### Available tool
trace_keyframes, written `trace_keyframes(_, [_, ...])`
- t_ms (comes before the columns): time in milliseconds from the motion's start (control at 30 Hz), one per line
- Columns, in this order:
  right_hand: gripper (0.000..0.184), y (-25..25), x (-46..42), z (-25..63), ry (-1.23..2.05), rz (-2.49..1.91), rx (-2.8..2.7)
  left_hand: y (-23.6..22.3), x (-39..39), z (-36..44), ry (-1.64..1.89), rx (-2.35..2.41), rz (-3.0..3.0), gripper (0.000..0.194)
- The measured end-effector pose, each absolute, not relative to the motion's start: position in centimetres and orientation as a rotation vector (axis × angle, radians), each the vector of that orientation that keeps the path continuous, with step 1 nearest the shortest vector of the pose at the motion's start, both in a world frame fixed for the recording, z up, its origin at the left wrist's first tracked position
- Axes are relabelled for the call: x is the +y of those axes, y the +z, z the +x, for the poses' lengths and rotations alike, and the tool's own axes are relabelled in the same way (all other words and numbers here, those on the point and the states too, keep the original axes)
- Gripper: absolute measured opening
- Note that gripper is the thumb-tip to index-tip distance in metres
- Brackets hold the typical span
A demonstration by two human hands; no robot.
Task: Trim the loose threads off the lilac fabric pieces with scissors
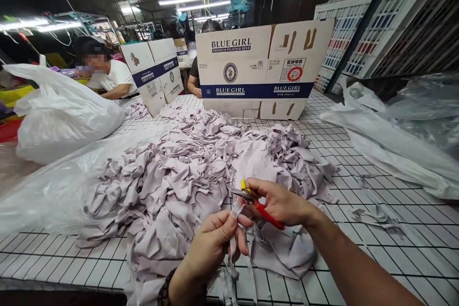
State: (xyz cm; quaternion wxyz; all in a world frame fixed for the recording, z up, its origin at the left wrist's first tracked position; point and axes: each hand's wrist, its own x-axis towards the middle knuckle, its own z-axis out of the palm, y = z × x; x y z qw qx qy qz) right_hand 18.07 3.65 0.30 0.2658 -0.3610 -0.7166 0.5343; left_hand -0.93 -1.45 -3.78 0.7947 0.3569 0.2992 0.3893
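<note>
A big heap of pale lilac fabric pieces [201, 172] lies on a white grid-top table [405, 244]. My left hand [211, 244] is closed, pinching a thin lilac fabric strip [233, 248] that hangs down from it. My right hand [278, 201] grips small thread snips with red and yellow handles [256, 203], whose blades point left at the top of the strip, just above my left thumb. Both hands hover over the near edge of the heap.
Two "Blue Girl" cardboard boxes [263, 69] [156, 74] stand at the table's far side. A filled white plastic bag [60, 114] sits left, clear plastic sheeting [401, 138] right. Loose fabric scraps [376, 215] lie nearby. Two people [107, 74] sit across the table.
</note>
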Motion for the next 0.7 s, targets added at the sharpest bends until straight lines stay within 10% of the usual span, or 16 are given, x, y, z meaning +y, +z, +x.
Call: trace_keyframes(700, [0.024, -5.1, -0.4, 20.6, 0.512, -1.300, -1.599, -5.0, 0.2, 3.7, 1.276, 1.031, 1.119, 0.048])
